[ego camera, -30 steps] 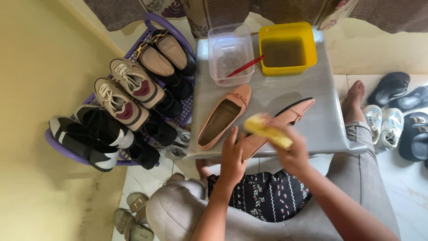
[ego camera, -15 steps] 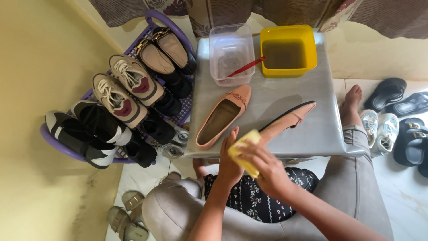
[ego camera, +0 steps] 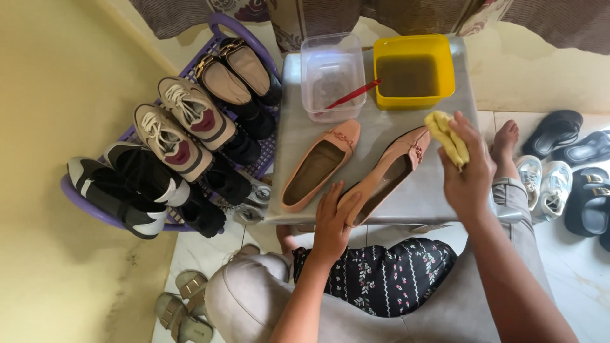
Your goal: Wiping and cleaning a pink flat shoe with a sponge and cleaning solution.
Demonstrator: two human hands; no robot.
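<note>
The left hand rests on the heel end of a peach flat shoe, fingers pressed together and steadying it at the near edge of the grey table. The right hand is raised beside the shoe's toe, fingers pinching a crumpled yellow cloth. The second peach shoe lies just to the left. Behind them stand a clear plastic box and a yellow tub with murky water.
</note>
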